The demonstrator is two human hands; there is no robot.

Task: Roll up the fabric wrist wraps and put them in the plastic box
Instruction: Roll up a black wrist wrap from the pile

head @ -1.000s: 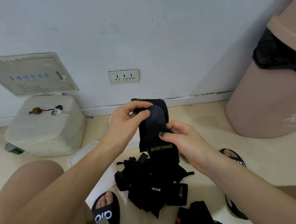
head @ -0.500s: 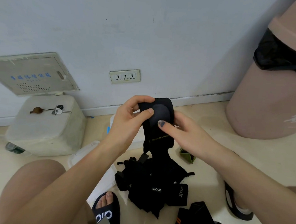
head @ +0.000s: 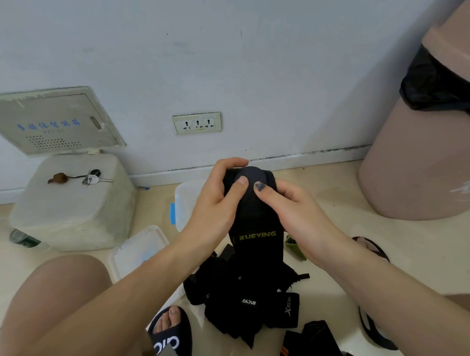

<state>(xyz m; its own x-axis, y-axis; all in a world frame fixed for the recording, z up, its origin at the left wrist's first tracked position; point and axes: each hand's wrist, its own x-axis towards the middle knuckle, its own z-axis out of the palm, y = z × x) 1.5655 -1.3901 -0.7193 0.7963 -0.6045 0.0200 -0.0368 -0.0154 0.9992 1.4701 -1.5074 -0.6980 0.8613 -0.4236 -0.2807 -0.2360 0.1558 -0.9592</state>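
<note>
Head view: left hand [head: 216, 204] and right hand [head: 294, 211] both grip the black wrist wrap [head: 256, 219], held above a pile of wraps [head: 246, 301]. Plastic box [head: 185, 202] partly hidden behind hands; keys [head: 93, 177] on a white stool [head: 71, 210].

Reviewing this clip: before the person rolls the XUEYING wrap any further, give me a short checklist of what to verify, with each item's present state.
1. Both hands on the wrap: ok. The left hand and right hand pinch the top of the XUEYING wrap.
2. Roll started: ok. A rounded fold shows at the top between the thumbs.
3. Tail free to feed: cannot tell. It hangs down into the pile of black wraps, where its end is hidden.
4. Plastic box within reach: ok. It sits just behind the hands.
5. Box open: cannot tell. The hands hide most of it; a lid lies on the floor nearby.
</note>
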